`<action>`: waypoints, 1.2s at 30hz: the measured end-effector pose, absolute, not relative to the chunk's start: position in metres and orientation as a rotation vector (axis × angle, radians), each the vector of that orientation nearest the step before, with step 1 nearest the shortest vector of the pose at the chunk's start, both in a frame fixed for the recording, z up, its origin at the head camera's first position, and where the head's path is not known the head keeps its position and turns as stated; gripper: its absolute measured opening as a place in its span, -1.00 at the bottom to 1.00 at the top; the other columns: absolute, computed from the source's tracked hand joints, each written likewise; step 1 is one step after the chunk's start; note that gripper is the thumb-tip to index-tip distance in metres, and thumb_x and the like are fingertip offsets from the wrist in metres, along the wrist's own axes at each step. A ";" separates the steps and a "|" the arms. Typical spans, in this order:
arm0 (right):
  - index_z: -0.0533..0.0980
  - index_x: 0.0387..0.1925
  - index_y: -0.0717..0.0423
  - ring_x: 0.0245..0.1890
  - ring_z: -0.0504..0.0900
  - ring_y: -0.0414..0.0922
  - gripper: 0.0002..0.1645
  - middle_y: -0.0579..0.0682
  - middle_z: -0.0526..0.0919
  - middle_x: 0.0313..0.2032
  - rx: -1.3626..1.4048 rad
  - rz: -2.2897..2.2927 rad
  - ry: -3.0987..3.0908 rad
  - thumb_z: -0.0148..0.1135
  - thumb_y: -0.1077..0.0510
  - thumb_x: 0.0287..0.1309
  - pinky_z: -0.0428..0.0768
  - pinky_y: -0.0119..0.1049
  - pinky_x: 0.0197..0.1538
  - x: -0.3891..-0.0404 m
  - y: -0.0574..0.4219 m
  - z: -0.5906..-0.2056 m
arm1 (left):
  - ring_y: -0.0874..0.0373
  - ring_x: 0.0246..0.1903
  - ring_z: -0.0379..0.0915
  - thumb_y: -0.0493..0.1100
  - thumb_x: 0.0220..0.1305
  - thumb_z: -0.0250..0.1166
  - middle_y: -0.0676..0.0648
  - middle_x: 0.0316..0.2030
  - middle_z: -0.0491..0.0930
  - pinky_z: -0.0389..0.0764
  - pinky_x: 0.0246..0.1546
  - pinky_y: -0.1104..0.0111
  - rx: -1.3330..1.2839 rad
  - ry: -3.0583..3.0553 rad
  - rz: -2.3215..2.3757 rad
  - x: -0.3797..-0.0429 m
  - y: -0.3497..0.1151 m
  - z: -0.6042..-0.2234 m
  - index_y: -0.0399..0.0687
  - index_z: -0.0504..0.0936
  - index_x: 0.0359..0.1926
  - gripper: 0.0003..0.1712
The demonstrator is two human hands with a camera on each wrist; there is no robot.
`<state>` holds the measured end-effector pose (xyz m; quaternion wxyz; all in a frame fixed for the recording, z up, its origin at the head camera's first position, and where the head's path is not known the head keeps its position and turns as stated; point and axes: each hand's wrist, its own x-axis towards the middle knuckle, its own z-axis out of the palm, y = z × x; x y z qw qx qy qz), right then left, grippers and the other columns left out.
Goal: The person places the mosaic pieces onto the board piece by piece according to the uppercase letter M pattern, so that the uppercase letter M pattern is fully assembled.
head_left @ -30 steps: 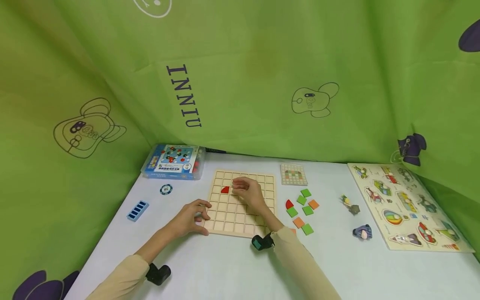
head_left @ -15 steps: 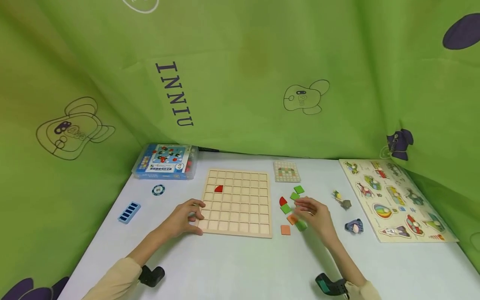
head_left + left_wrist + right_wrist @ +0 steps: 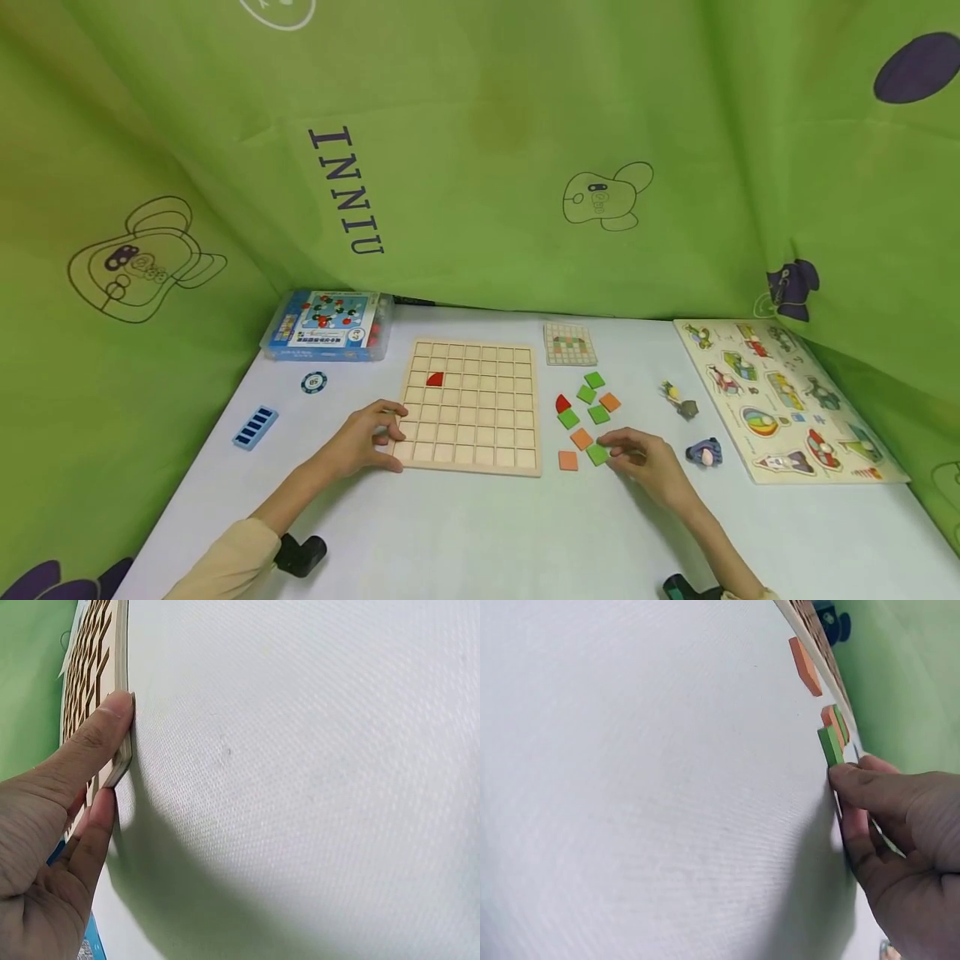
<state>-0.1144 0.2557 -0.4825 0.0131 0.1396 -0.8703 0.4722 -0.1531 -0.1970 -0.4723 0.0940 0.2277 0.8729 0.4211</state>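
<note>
"So, where's that green, square, wooden-looking tile [image 3: 597,454]?"
"On my feed, right of the pale wooden grid board [image 3: 486,415], pinched by the right hand [image 3: 648,464]; the left hand [image 3: 365,439] grips the board's near-left corner."
"Handling?"
"Likely light, stiff; I'd take opposite edges."

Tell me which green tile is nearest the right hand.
It's the green tile at the fingertips of the right hand, lowest of the five in the head view. The other four green tiles lie farther up, apart from that hand.
</note>
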 end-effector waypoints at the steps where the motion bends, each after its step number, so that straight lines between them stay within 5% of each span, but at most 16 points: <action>1: 0.59 -0.14 0.30 -0.29 0.63 -0.20 -0.66 0.15 0.69 -0.23 0.421 1.471 -2.707 0.37 0.46 -0.05 0.62 -0.43 -0.19 -0.114 0.256 -0.483 | -0.23 0.09 0.34 -0.29 -0.24 0.59 -0.26 0.12 0.42 0.61 -0.15 0.34 0.678 2.589 1.251 -0.153 -0.197 -0.473 -0.14 0.56 -0.46 -0.66; 16: 0.54 -0.09 0.43 -0.31 0.69 -0.17 -0.64 0.33 0.64 -0.12 -0.135 1.628 -2.491 0.36 0.41 0.02 0.55 -0.61 -0.22 -0.133 0.230 -0.471 | -0.25 0.12 0.32 -0.28 -0.23 0.58 -0.26 0.13 0.41 0.61 -0.15 0.33 0.690 2.586 1.253 -0.153 -0.198 -0.473 -0.15 0.56 -0.45 -0.66; 25: 0.57 -0.13 0.40 -0.35 0.66 -0.23 -0.68 0.30 0.66 -0.14 -0.148 1.797 -2.422 0.35 0.45 0.01 0.60 -0.52 -0.30 -0.168 0.174 -0.467 | -0.23 0.12 0.33 -0.30 -0.24 0.58 -0.26 0.12 0.41 0.61 -0.16 0.34 0.680 2.594 1.251 -0.152 -0.198 -0.472 -0.16 0.57 -0.45 -0.66; 36: 0.58 -0.18 0.41 -0.26 0.68 0.10 -0.70 0.28 0.67 -0.20 0.003 1.846 -2.392 0.37 0.47 -0.04 0.60 -0.51 -0.26 -0.195 0.107 -0.463 | -0.24 0.11 0.33 -0.30 -0.23 0.58 -0.29 0.13 0.40 0.61 -0.13 0.32 0.695 2.551 1.314 -0.152 -0.198 -0.473 -0.19 0.56 -0.43 -0.65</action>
